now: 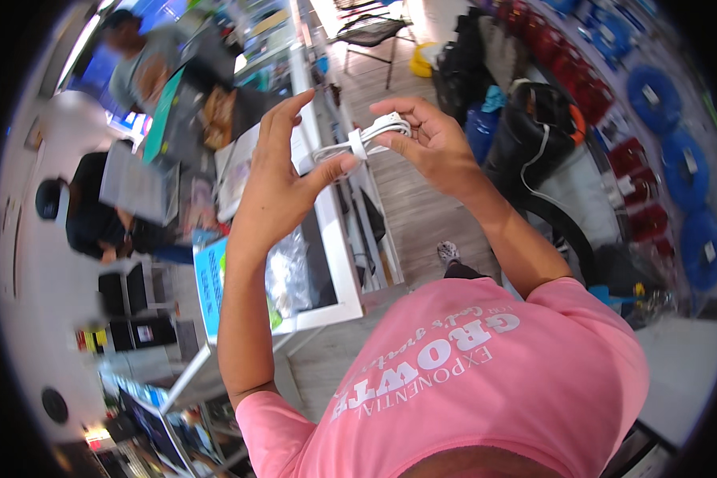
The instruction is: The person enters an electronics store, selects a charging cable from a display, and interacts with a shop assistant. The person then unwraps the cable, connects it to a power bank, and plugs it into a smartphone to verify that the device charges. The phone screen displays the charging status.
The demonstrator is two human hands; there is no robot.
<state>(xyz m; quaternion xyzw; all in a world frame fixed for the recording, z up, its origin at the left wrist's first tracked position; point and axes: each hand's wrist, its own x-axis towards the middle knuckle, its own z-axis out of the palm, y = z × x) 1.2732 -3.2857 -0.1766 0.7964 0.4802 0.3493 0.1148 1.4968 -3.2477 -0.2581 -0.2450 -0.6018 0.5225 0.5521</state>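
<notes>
1. Left hand [283, 171] raised at chest height, thumb tip pinched on the near end of a coiled white cable [364, 140], other fingers spread upward and apart
2. Right hand [426, 143] grips the far end of the cable — fingers curled over the top of the bundle, thumb underneath, closed on it
3. Cable sits between both hands in the air, looped into a short bundle with a white band around its middle; it is above the white counter [338, 263], not touching it
4. Counter runs away from the person along the left side, with clear plastic bags [287, 275] and a blue card [211, 283] lying on it
5. Person wears a pink shirt [486, 382], forearms come up from the lower edge
6. Right of the hands — a black bag [538, 131] on the floor, blue cable coils [681, 171] hanging on the wall beyond
7. Another person in black [92, 215] is at the far left, well apart from the hands
8. A black chair [370, 32] stands at the top, on the wood floor
</notes>
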